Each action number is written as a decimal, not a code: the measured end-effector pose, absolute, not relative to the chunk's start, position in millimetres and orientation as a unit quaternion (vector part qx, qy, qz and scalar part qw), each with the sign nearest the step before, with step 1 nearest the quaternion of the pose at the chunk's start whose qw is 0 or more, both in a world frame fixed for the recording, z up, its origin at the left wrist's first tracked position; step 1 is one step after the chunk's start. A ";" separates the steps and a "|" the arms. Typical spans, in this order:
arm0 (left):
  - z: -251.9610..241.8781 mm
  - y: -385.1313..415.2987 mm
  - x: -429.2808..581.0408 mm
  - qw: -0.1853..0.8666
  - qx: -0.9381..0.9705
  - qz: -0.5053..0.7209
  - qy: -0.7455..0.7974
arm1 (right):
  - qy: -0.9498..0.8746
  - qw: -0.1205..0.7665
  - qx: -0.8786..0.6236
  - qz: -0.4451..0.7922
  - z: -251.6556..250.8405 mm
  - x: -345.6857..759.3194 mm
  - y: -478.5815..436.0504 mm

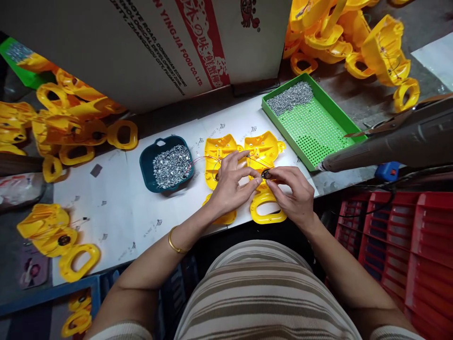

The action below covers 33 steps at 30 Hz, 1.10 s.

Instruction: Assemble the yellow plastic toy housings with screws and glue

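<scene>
Two yellow plastic shell halves (226, 148) with handle loops lie side by side on the white table sheet (116, 203), thin wires running across them. My left hand (230, 184) rests on the left shell, fingers curled, thumb and forefinger pinching toward the middle. My right hand (295, 191) pinches a small round dark part (266, 174), wired to the shells, over the right shell (264, 148). Both hands meet at that part.
A dark teal bowl (146, 163) of small metal screws sits left of the shells. A green perforated tray (318, 132) holds more screws at the right. Piles of yellow shells (71, 123) lie left, front left and far right. A cardboard box (148, 42) stands behind; red crates (399, 236) at right.
</scene>
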<state>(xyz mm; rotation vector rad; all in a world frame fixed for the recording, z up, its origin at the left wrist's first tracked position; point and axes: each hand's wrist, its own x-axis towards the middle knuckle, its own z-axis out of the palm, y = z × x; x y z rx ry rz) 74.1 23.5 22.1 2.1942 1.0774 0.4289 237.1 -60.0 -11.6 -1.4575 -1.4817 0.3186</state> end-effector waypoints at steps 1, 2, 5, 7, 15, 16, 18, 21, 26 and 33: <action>21.8 23.4 73.9 0.320 0.838 0.163 0.410 | -0.613 0.489 -0.606 0.136 -11.2 237.9 -60.1; 21.4 23.4 73.9 0.313 0.842 0.162 0.409 | -0.613 0.483 -0.609 0.140 -10.7 238.8 -60.3; 19.6 22.8 74.4 0.254 0.864 0.175 0.398 | -0.612 0.462 -0.625 0.148 -8.0 241.0 -61.0; 18.4 21.4 74.7 0.188 0.881 0.196 0.388 | -0.613 0.432 -0.644 0.151 -6.1 241.5 -61.5; 11.0 2.4 67.4 0.100 0.873 0.271 0.394 | -0.593 0.308 -0.723 0.173 -11.6 237.5 -58.8; 9.3 -0.3 66.5 0.106 0.873 0.270 0.392 | -0.592 0.302 -0.728 0.167 -12.9 237.1 -57.9; 5.9 -4.3 65.7 0.125 0.875 0.256 0.391 | -0.592 0.296 -0.734 0.153 -14.7 236.6 -56.1; 1.5 -6.6 67.3 0.167 0.872 0.233 0.396 | -0.599 0.296 -0.731 0.137 -16.2 235.3 -53.6; -4.0 -7.4 73.0 0.221 0.868 0.225 0.384 | -0.600 0.297 -0.732 0.124 -19.5 232.4 -50.1; -12.4 -9.7 76.4 0.269 0.842 0.236 0.404 | -0.592 0.291 -0.742 0.115 -22.4 228.1 -44.8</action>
